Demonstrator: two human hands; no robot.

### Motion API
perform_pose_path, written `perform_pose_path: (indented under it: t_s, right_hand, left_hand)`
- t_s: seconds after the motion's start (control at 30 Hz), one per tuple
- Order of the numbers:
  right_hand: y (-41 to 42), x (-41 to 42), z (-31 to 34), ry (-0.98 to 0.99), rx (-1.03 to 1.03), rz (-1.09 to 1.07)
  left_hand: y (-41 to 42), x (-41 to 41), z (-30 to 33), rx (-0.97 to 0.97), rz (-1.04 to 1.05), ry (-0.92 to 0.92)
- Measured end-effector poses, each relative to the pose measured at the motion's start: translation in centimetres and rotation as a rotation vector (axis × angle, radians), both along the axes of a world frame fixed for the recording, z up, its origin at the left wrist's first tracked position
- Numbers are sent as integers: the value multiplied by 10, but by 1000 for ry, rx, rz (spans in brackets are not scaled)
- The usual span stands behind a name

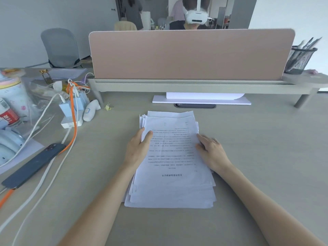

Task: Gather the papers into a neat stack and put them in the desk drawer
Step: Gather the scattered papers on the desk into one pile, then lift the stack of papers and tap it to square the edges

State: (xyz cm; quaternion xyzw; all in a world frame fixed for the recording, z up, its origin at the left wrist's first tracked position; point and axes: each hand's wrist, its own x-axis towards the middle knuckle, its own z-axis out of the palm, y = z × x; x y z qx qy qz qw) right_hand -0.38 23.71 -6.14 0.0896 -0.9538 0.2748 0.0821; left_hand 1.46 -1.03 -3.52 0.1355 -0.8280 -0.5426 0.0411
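A loose stack of white printed papers [171, 162] lies on the grey desk [257, 157] in front of me, with its edges uneven and several sheets fanned out at the near and left sides. My left hand [137, 148] presses against the stack's left edge, thumb resting on the top sheet. Against the right edge lies my right hand [212, 152], fingers flat on the paper. No drawer is in view.
A dark phone [33, 165], orange and white cables [72, 121], a power strip with chargers [71, 119] and clutter fill the left side. Behind the papers stand a pink divider [190, 54] on a shelf, a white board [201, 101] and, at right, a mesh pen holder [300, 59].
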Motion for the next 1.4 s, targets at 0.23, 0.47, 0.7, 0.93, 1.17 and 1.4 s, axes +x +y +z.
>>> perform_pose_path:
  t_s: [0.23,0.47,0.7,0.93,1.17,1.4]
  right_hand:
    - [0,3,-6,35,0,-68]
    - [0,0,-9,77,64,-22]
    - [2,2,-5,27,-48,13]
    - [6,3,4,-124,-231,-81]
    - [11,5,30,-390,-1044,-94]
    - [10,1,71,-194,-1118,-160]
  left_hand:
    - [-10,-8,2,364,139,58]
    - [-17,-10,3,301,-68,-90]
    - [-6,-3,9,161,-199,2]
    - [-3,1,7,315,-196,50]
    - [5,8,19,552,-170,35]
    - [1,5,39,749,-204,-42]
